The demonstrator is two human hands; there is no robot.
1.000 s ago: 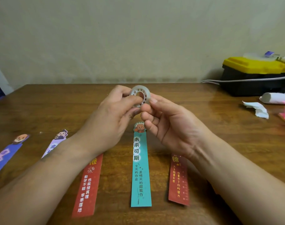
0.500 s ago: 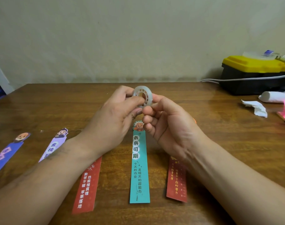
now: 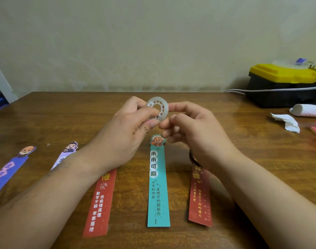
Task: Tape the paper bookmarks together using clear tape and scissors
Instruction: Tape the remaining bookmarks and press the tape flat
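Holding the clear tape roll [image 3: 157, 109] up above the tabletop [image 3: 63, 114], just past the top of the teal bookmark [image 3: 158, 186]: left hand [image 3: 123, 133] with fingers [image 3: 151, 112] clamped across the roll's left side, right hand [image 3: 195, 130] with curled fingers pinched at the lower right rim, apparently hunting for the tape's free end. No lifted end visible; too clear and too small to judge. To do this well, brace the roll firmly in the left hand and turn it slowly, dragging a right fingernail along the outer wrap to catch the ridge of the end. Lift a corner first, then peel squarely to avoid splitting off a sliver. Pull out only a short strip, enough to bridge two neighbours, and touch the sticky side as little as possible. Laid flat below, side by side but apart: a red bookmark [image 3: 99, 203] under the left wrist, the teal one, another dark red bookmark [image 3: 200, 194] under the right forearm, plus a lilac bookmark [image 3: 65, 155] and a purple bookmark [image 3: 8, 169] off to the left. None joined yet, judging by the gaps, so slide two edges together before taping. A dark loop [image 3: 191, 158] beneath the right wrist, possibly a scissors handle, though too hidden to say.
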